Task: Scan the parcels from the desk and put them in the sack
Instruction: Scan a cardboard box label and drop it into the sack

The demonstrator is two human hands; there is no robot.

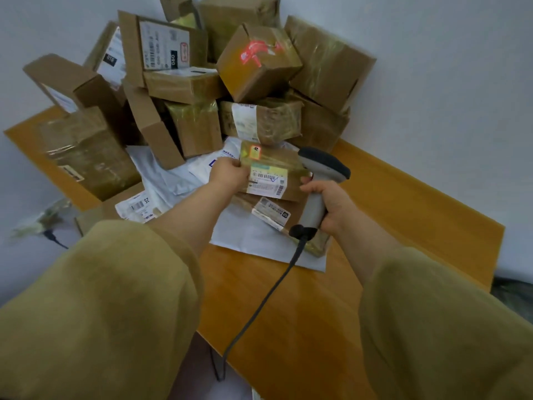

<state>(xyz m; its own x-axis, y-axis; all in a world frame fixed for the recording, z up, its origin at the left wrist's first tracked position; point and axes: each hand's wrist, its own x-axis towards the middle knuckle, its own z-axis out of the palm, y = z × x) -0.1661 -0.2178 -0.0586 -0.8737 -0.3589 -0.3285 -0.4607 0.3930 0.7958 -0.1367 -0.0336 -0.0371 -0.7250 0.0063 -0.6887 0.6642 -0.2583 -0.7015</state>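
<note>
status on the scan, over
Left hand grips small taped parcel. Right hand holds scanner. Red light on box atop pile. Sack not in view.

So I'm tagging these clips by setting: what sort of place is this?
Probably a courier or parcel sorting point: taped, labelled cardboard parcels are heaped on an orange desk, the right hand holds a corded barcode scanner, and the left hand grips a small parcel.

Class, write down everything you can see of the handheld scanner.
The scanner is gun-shaped and looks plastic: a pale grey handle topped by a dark grey head pointing toward the parcel pile. The right hand grips the handle, holding it roughly upright. A dark cable runs from its base across the desk and over the near edge.
</note>
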